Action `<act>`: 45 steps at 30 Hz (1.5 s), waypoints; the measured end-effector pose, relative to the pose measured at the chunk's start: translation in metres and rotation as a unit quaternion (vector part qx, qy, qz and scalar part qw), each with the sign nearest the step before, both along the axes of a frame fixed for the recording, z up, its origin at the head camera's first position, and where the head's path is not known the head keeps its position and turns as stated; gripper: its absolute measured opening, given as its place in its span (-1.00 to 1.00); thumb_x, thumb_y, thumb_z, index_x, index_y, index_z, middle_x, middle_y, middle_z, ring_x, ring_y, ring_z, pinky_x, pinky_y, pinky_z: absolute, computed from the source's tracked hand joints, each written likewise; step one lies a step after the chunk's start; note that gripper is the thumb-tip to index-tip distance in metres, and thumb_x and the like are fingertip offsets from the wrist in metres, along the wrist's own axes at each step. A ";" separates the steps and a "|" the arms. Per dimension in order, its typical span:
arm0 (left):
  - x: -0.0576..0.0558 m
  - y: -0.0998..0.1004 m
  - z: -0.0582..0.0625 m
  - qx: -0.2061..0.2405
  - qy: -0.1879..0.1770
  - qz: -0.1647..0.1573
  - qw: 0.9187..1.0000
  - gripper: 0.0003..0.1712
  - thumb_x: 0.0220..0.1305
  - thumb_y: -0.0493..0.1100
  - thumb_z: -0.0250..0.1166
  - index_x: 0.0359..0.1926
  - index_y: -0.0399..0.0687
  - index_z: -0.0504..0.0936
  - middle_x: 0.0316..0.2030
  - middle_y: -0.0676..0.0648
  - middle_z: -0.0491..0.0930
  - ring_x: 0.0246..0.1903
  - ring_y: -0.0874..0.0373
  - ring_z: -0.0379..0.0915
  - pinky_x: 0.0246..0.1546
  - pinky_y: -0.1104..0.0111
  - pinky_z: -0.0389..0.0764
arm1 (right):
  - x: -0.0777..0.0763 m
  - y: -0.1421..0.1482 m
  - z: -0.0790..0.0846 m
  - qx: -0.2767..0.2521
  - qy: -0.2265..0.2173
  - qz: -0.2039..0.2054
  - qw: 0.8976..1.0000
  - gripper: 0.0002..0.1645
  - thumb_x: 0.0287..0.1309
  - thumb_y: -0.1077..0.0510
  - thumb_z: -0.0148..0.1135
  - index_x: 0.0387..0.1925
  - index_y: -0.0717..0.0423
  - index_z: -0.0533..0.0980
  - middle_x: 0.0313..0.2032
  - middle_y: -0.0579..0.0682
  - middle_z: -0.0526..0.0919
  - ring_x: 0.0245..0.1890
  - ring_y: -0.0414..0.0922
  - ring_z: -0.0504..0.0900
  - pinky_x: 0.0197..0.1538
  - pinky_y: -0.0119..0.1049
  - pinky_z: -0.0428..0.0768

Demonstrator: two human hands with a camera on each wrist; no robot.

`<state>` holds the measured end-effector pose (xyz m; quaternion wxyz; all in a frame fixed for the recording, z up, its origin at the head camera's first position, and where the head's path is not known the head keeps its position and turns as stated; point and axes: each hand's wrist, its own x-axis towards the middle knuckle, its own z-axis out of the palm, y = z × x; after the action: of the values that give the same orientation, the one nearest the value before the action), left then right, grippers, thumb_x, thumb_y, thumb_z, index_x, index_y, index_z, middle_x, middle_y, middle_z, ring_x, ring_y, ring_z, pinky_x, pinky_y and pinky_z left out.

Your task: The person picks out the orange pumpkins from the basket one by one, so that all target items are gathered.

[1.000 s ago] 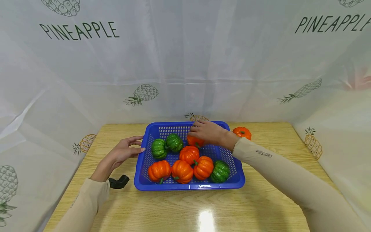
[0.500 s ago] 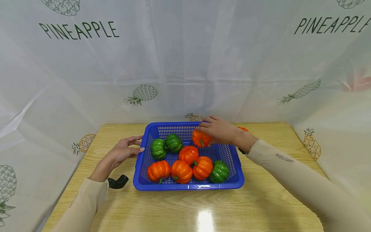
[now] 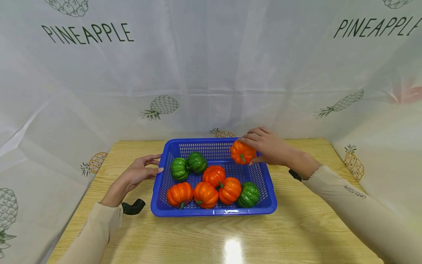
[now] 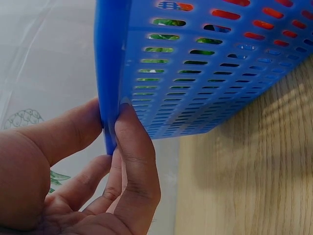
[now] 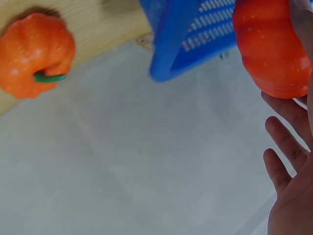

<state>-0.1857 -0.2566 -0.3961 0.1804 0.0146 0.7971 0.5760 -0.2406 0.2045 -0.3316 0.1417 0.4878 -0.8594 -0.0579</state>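
My right hand (image 3: 271, 147) grips a small orange pumpkin (image 3: 243, 152) with a green stem, over the back right corner of the blue plastic basket (image 3: 215, 212). In the right wrist view the held pumpkin (image 5: 276, 49) sits between thumb and fingers, the other fingers spread. My left hand (image 3: 142, 171) pinches the basket's left rim (image 4: 111, 73) between thumb and fingers. Inside the basket lie several other orange pumpkins (image 3: 206, 195), two green pumpkins (image 3: 197, 162) at the back left and a green pumpkin (image 3: 249, 194) at the front right.
Another orange pumpkin (image 5: 36, 56) lies on the wooden table (image 3: 184, 238), right of the basket; my right hand and arm hide it in the head view. A pale curtain (image 3: 211, 73) printed with pineapples hangs behind and at both sides.
My right hand has lifted the orange pumpkin from the back of the basket and carried it right, to the back right corner. My left hand has stayed at the left rim.
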 end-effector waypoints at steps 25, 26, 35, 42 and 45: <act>0.000 -0.002 -0.001 0.000 0.002 0.000 1.000 -0.18 0.53 -0.31 0.27 0.63 -0.38 0.10 0.34 -0.51 0.32 -0.16 0.19 0.70 0.00 0.27 0.78 | 0.009 0.119 -0.024 -0.127 0.004 -0.155 0.980 0.03 0.09 -0.39 0.51 0.33 0.26 0.51 0.09 0.28 0.69 0.17 0.32 0.52 0.30 0.35 0.42; 0.000 -0.001 -0.001 0.000 0.002 0.000 1.000 -0.18 0.53 -0.31 0.26 0.63 -0.38 0.10 0.34 -0.51 0.32 -0.16 0.19 0.70 0.00 0.27 0.78 | 0.010 0.123 -0.025 -0.129 0.002 -0.165 0.978 0.02 0.04 -0.31 0.58 0.33 0.28 0.51 0.08 0.30 0.68 0.17 0.33 0.51 0.29 0.36 0.42; 0.000 -0.001 -0.002 0.004 0.002 0.000 1.000 -0.18 0.52 -0.31 0.27 0.63 -0.38 0.10 0.33 -0.50 0.32 -0.17 0.19 0.70 -0.01 0.29 0.78 | 0.011 0.152 -0.043 -0.124 -0.008 -0.238 0.963 0.03 0.04 -0.26 0.59 0.34 0.33 0.48 0.07 0.37 0.69 0.15 0.37 0.52 0.28 0.42 0.41; 0.000 -0.001 -0.002 0.005 0.002 0.002 1.000 -0.18 0.52 -0.31 0.27 0.63 -0.37 0.10 0.36 -0.51 0.31 -0.16 0.20 0.70 0.00 0.27 0.77 | 0.009 0.166 -0.058 -0.113 -0.016 -0.281 0.953 -0.02 0.07 -0.16 0.61 0.35 0.36 0.47 0.09 0.41 0.67 0.15 0.42 0.51 0.27 0.44 0.41; 0.000 -0.001 -0.002 0.007 0.002 0.002 1.000 -0.18 0.52 -0.32 0.27 0.63 -0.38 0.10 0.35 -0.52 0.31 -0.16 0.20 0.70 0.00 0.28 0.78 | 0.007 0.170 -0.067 -0.107 -0.026 -0.295 0.949 -0.03 0.14 -0.17 0.57 0.35 0.39 0.46 0.13 0.44 0.65 0.16 0.45 0.50 0.27 0.45 0.40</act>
<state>-0.1859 -0.2580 -0.3985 0.1776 0.0151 0.7936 0.5818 -0.2333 0.3745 -0.3982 0.1472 0.1962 -0.9694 0.0085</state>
